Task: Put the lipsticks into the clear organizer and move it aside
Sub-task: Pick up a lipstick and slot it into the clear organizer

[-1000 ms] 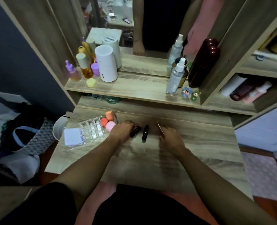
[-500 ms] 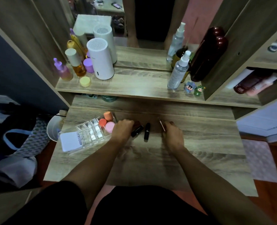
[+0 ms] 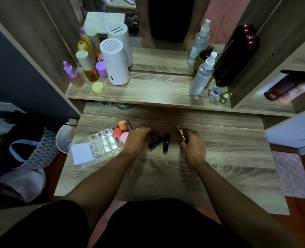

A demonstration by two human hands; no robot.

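Note:
The clear organizer (image 3: 103,144) lies on the left of the wooden desk (image 3: 219,167), with orange and pink sponges (image 3: 120,132) in its far end and a white card (image 3: 83,153) at its near end. My left hand (image 3: 137,140) is closed around a dark red lipstick (image 3: 154,131) just right of the organizer. Two black lipsticks (image 3: 155,142) (image 3: 166,142) lie on the desk between my hands. My right hand (image 3: 193,144) pinches a slim rose-gold lipstick (image 3: 181,132) that sticks up and away from me.
A shelf (image 3: 148,93) behind holds a white cylinder (image 3: 115,63), purple and amber bottles (image 3: 87,68), spray bottles (image 3: 201,76), a dark red bottle (image 3: 237,54) and two small figurines (image 3: 219,94). A mirror stands behind. A white bucket (image 3: 63,138) and bags sit left of the desk.
Both hands have stayed near the lipsticks. My left hand has closed on the dark red lipstick, and my right hand has lifted the slim one slightly. The camera tilted down a little.

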